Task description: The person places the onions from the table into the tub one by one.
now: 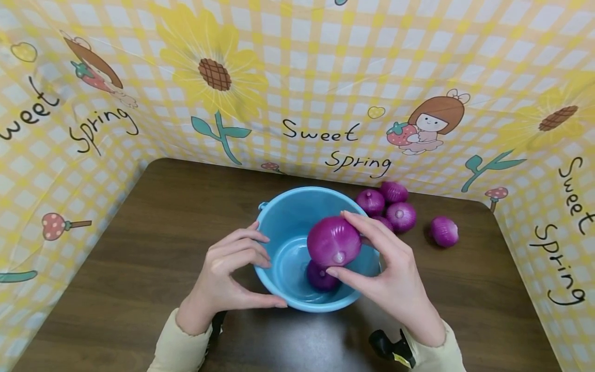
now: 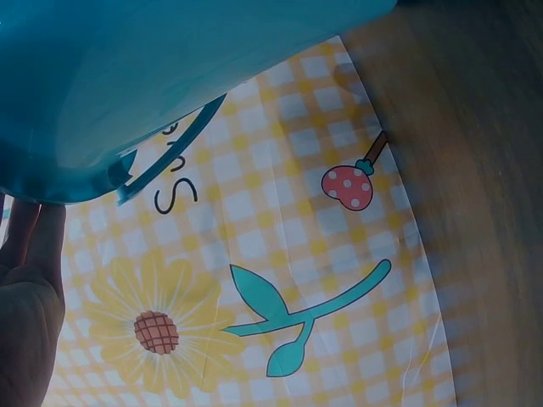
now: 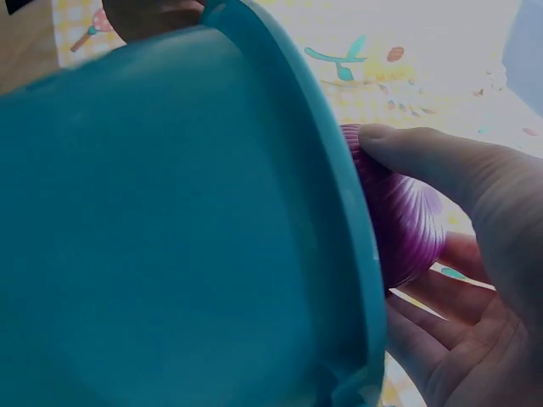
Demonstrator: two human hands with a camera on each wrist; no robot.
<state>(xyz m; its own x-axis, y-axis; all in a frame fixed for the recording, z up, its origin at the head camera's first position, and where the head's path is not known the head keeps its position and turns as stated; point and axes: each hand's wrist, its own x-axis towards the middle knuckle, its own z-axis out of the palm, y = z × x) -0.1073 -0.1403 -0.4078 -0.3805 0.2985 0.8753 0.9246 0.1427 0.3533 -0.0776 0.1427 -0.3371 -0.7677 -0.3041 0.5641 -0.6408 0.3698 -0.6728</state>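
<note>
"Onion [image 1: 332,243] first: where is it, and what has hold of it?"

"It is over the mouth of the bucket [image 1: 288,217], pinched in the right hand [image 1: 388,268]. That grip is parted only as far as the onion is wide, with the thumb on the near side and the fingertips on the far side, perhaps to leave its underside free."

"And the left hand [image 1: 228,274]?"

"Its grip is spread wide around the left of the rim [image 1: 321,308], thumb at the front, fingers bent over the side. Most likely that steadies the bucket against sliding on the counter [image 1: 209,196]."

"Why would the bucket stand there?"

"Probably because both hands meet there easily, and the group of onions [image 1: 401,216] just beside it makes a short reach for the right hand. A lone onion [image 1: 444,231] lies apart, farther right."

"What is hard to make out?"

"An inside onion [image 1: 318,281] on the bucket's floor is partly covered by the held one; whether the two touch, nobody can tell. One of the group is partly hidden too. In the right wrist view the rim cuts across the held onion. The left wrist view is dim: the handle [image 2: 193,136] shows, but the left fingertips are lost behind the bucket."
</note>
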